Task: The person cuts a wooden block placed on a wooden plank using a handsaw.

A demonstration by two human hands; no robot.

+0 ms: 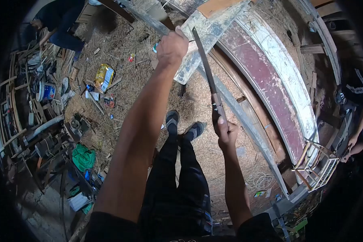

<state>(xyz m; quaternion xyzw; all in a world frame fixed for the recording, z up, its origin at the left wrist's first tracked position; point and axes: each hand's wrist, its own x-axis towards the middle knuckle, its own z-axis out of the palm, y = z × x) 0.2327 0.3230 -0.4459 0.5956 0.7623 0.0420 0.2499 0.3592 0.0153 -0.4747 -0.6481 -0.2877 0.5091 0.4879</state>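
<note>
Hands, two, set apart. Right hand (226, 133): closed around the grip of a saw. Left hand (172, 45): fingers curled, at a pale wood piece (193, 46) on the bench (213, 30); whether clamped on it, cannot tell.

Saw (206, 66): one, dark narrow blade, brown grip; blade pointing away from the wearer, its far part over the bench, just beside the wood piece. Contact between the two: unclear.

Bench: worn, pale blue-grey top; brown sheet (220, 7) at the far end.

To the right: maroon panel (262, 66), pale-edged, scuffed; slatted rack (320, 171) near its lower end; beside the rack, another person's hands (353, 148).

To the left, on the littered floor (121, 86): gold packet (105, 76); white-and-blue bucket (47, 91); green bag (83, 157). Far left: a second person (62, 24), dark clothing.
</note>
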